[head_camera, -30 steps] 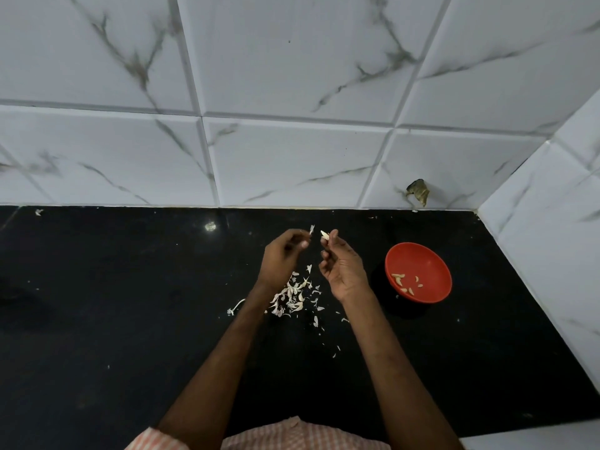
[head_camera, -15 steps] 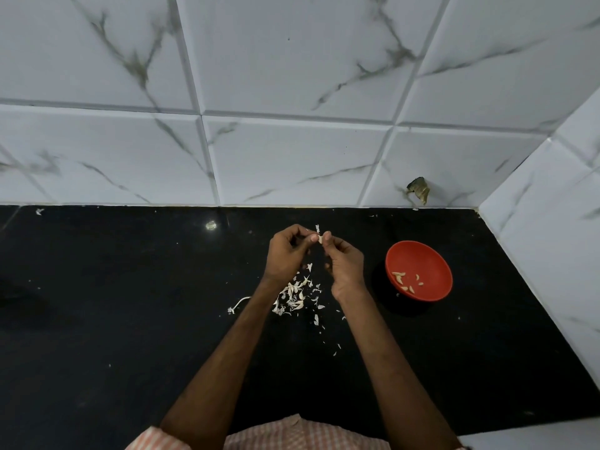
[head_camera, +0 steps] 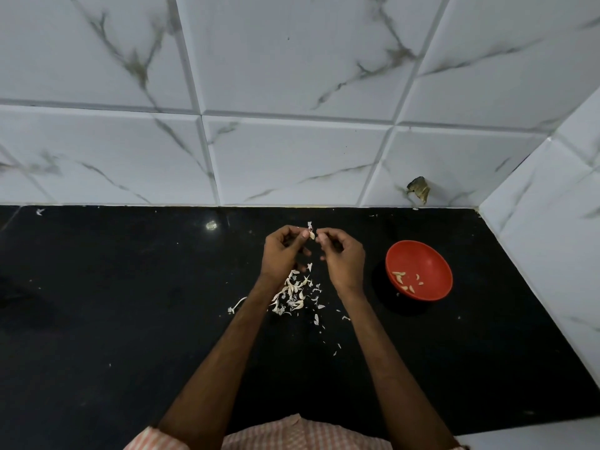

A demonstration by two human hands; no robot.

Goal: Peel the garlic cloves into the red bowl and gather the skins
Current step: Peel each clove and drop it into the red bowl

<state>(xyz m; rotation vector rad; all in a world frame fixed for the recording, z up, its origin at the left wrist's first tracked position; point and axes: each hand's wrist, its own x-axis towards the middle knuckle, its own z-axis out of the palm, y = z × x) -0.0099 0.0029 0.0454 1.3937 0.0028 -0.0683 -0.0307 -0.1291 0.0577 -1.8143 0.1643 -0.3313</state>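
A small pale garlic clove point(head_camera: 312, 234) is pinched between the fingertips of my left hand point(head_camera: 281, 254) and my right hand point(head_camera: 341, 257), held above the black counter point(head_camera: 130, 319). A strip of skin point(head_camera: 309, 225) sticks up from the clove. Below my hands lies a loose pile of garlic skins point(head_camera: 292, 295), with smaller flakes scattered toward me. To the right stands the red bowl point(head_camera: 425, 251) with several peeled cloves point(head_camera: 404, 280) inside it.
White marbled wall tiles point(head_camera: 292, 157) rise behind the counter and along the right side. A chipped spot point(head_camera: 419, 191) marks the tile above the bowl. A curled stem piece point(head_camera: 237, 305) lies left of the pile. The counter's front edge runs at lower right.
My hands were apart with the clove in the right hand; they have come together and both now pinch the clove. A strip of skin stands up from it.
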